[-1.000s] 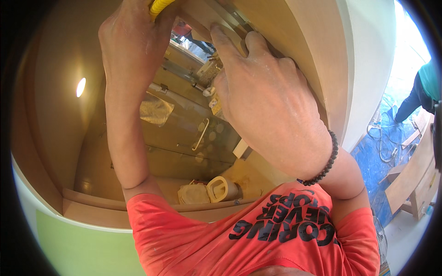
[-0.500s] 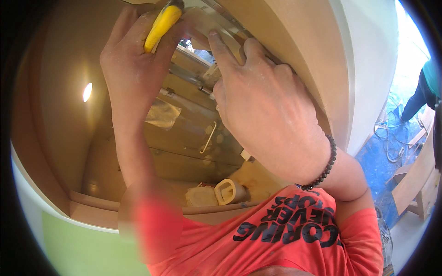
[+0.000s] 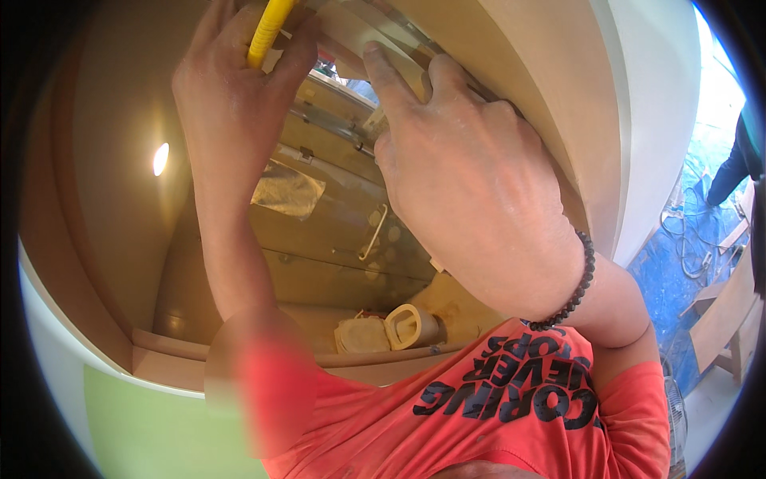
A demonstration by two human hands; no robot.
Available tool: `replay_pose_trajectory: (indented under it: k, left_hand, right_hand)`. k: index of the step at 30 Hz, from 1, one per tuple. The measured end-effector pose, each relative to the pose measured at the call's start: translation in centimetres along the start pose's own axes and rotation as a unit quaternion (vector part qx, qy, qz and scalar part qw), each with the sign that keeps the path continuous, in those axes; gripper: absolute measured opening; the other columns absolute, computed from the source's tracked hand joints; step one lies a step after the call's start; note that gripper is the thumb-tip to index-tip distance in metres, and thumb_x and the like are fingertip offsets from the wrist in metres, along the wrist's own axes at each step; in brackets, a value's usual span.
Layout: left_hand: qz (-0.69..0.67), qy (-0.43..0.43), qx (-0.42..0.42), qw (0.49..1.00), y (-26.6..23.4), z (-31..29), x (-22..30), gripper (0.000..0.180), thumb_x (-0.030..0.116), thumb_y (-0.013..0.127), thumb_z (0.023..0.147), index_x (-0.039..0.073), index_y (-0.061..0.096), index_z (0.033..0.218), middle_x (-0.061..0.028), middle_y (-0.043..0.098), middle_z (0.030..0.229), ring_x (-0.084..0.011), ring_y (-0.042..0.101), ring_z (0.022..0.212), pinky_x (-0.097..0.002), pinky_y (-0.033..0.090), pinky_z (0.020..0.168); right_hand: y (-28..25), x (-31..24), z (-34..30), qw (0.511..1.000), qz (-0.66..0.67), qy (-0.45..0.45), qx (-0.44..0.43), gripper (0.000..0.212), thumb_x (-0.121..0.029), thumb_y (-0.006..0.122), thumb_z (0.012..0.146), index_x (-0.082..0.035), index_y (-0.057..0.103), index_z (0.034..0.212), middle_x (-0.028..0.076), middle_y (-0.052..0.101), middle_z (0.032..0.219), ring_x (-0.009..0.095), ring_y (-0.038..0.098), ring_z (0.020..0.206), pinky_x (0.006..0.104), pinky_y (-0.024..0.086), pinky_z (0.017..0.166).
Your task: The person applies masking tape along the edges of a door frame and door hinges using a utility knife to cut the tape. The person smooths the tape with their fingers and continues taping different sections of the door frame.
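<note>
A red short-sleeved shirt (image 3: pixel 479 415) with dark printed lettering is worn. A bracelet of dark round beads (image 3: pixel 576 283) is seen around the right wrist. Both forearms are left bare.

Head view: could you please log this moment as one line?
left hand: grips yellow tool | right hand: flat on wooden panel | bead bracelet on right wrist

Left hand (image 3: pixel 231 104): I hold it raised, fingers curled closed; right hand (image 3: pixel 471 184): raised, fingers extended flat, wrist bent, forearm angled up
</note>
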State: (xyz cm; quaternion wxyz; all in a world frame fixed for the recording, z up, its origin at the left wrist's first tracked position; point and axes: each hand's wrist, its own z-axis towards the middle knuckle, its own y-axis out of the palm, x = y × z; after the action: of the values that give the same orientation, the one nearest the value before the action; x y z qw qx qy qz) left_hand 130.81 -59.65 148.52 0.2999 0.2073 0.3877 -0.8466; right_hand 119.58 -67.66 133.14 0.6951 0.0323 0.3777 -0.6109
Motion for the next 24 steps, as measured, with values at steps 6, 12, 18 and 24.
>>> replay_pose_trajectory:
  k: [6, 12, 18, 24]
  left_hand:
    - [-0.026, -0.052, 0.010, 0.998, 0.5, -0.9, -0.6, 0.029, 0.014, 0.085, 0.091, 0.006, 0.081, 0.118, -0.0039, 0.079, 0.113, -0.0202, 0.076, 0.094, -0.0328, 0.057, 0.085]
    - [0.039, -0.017, 0.026, 0.999, 0.7, -0.3, 0.0, 0.025, 0.013, 0.084, 0.090, 0.006, 0.082, 0.114, -0.0035, 0.080, 0.107, -0.0185, 0.076, 0.094, -0.0330, 0.058, 0.084]
    - [-0.017, -0.086, 0.021, 0.996, 0.8, -0.6, 0.5, 0.021, 0.012, 0.083, 0.089, 0.006, 0.082, 0.109, -0.0056, 0.080, 0.104, -0.0199, 0.076, 0.092, -0.0341, 0.058, 0.084]
    - [0.012, -0.056, 0.019, 0.998, 0.6, -0.1, 0.6, 0.019, 0.014, 0.084, 0.089, 0.006, 0.081, 0.106, -0.0057, 0.080, 0.101, -0.0189, 0.076, 0.092, -0.0344, 0.058, 0.085]
  right_hand:
    - [-0.1, -0.2, 0.2, 1.000, -0.007, -0.001, -0.012, 0.060, -0.022, 0.072, 0.096, -0.013, 0.061, 0.154, 0.021, 0.068, 0.116, 0.041, 0.076, 0.077, 0.0492, 0.065, 0.070]
    - [-0.1, -0.3, 0.5, 0.999, -0.046, -0.009, 0.017, 0.058, -0.020, 0.073, 0.093, -0.012, 0.065, 0.149, 0.018, 0.070, 0.110, 0.035, 0.077, 0.072, 0.0446, 0.065, 0.066]
    - [-0.2, -0.3, 0.7, 0.999, -0.035, -0.005, 0.030, 0.057, -0.019, 0.073, 0.091, -0.011, 0.067, 0.147, 0.018, 0.071, 0.109, 0.033, 0.077, 0.068, 0.0418, 0.064, 0.063]
    - [0.3, -0.3, 0.6, 0.997, -0.049, -0.009, 0.057, 0.050, -0.019, 0.071, 0.086, -0.007, 0.074, 0.134, 0.013, 0.071, 0.097, 0.030, 0.072, 0.081, 0.0391, 0.060, 0.065]
